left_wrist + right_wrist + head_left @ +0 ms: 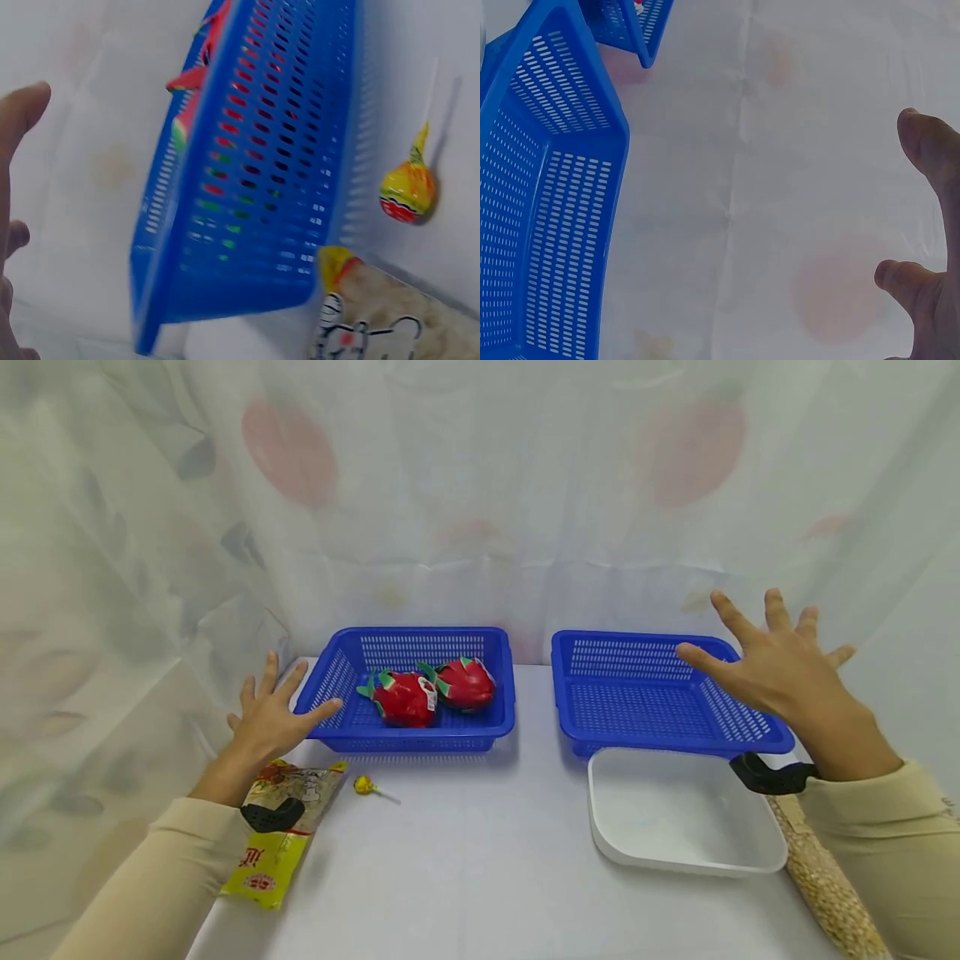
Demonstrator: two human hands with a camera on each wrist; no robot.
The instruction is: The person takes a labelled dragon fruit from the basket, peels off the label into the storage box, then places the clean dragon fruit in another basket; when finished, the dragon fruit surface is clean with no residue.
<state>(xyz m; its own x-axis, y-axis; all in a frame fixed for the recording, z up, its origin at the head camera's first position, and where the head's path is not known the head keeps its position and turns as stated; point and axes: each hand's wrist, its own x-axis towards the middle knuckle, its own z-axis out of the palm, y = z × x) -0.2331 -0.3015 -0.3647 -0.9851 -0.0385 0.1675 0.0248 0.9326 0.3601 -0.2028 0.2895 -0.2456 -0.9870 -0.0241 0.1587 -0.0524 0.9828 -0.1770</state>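
Note:
My left hand [270, 722] is raised with fingers spread, over the left end of a blue basket [412, 744]. Two red dragon fruits with green tips, one nearer [405, 700] and one farther right [467, 683], lie in that basket. My right hand [783, 672], fingers splayed and holding nothing, hovers by the right end of a second blue basket [630, 702], whose mesh floor shows bare. In the left wrist view, a lollipop [407, 191] in a yellow and red wrapper lies beside the first basket.
In front of the second basket stands a white plastic tub [675, 810]. A yellow printed food bag [273, 860] lies under my left forearm. A bag of pale grains [832, 885] is partly hidden by my right sleeve. A printed curtain [480, 485] hangs behind the white table.

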